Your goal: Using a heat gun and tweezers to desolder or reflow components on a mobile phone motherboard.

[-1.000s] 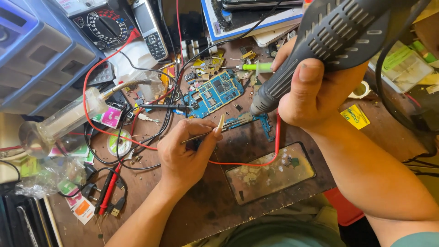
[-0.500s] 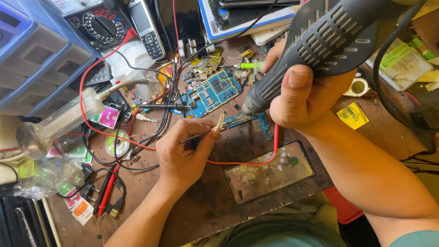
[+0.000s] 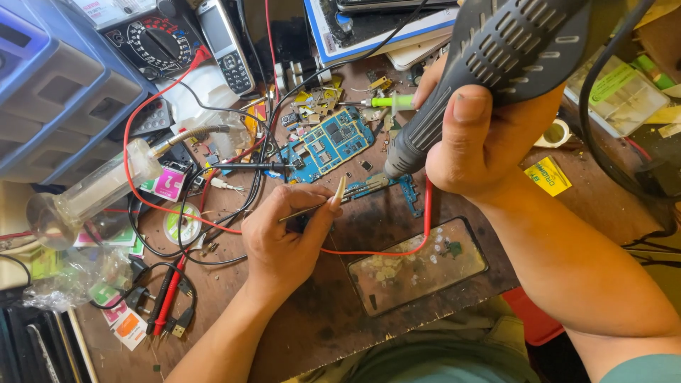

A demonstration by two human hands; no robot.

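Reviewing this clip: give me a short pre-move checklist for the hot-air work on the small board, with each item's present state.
1. Right hand has a full grip on the hot-air gun: ok.
2. Nozzle aimed down at the small blue board: ok.
3. Left hand holds the tweezers, tips near the board: ok.
4. Red wire clear of the nozzle: not ok, it runs just below it.
5. Tweezers gripping a part: cannot tell.
6. Bench around the board free of loose items: not ok, the larger blue board and scraps lie close by.
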